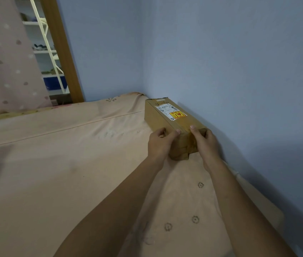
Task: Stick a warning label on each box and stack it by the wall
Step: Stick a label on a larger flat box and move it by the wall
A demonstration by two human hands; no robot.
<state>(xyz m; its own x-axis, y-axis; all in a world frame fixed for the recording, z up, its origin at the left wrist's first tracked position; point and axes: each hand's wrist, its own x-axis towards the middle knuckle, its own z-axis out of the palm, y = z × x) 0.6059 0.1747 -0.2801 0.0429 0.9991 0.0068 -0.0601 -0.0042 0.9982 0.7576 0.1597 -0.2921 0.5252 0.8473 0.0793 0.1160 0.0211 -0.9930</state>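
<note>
The label (177,115) is on, so I judge this the stacking step — the box (157,117) lies on the bed (72,164), its long side just beside the wall (239,89). My left hand (160,143) and right hand (205,143) grip its near end, fingers (193,129) curled round the corners. Next, probably: nudge it snug, then release — gently.

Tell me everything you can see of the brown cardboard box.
The long brown cardboard box lies flat on the peach bedsheet, its long side along the blue wall. Its top bears a white shipping label, a yellow-and-red warning sticker and handwriting. Tape wraps the near end, where the left hand and right hand grip it.
</note>
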